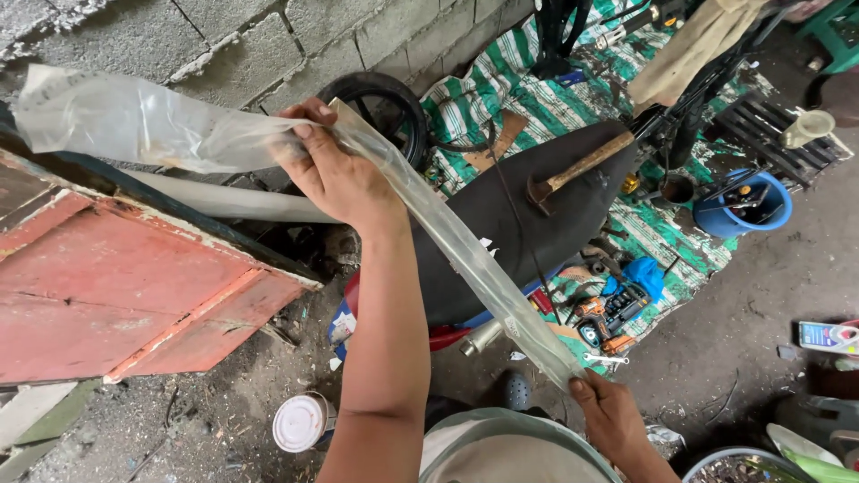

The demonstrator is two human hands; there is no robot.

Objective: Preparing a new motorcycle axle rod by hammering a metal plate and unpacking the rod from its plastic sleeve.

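I grip a long clear plastic sleeve (429, 215) that runs from upper left to lower right of the frame: my left hand (335, 170) is closed around its middle, and my right hand (613, 411) pinches its lower end. The thin film could tear or slip if I pull too hard. Below lie a dirt floor (734, 322), a black motorcycle seat (510, 224) with a wooden-handled hammer (577, 170) on it, and a green striped tarp (528, 89) strewn with tools. A grey block wall (295, 36) runs along the top.
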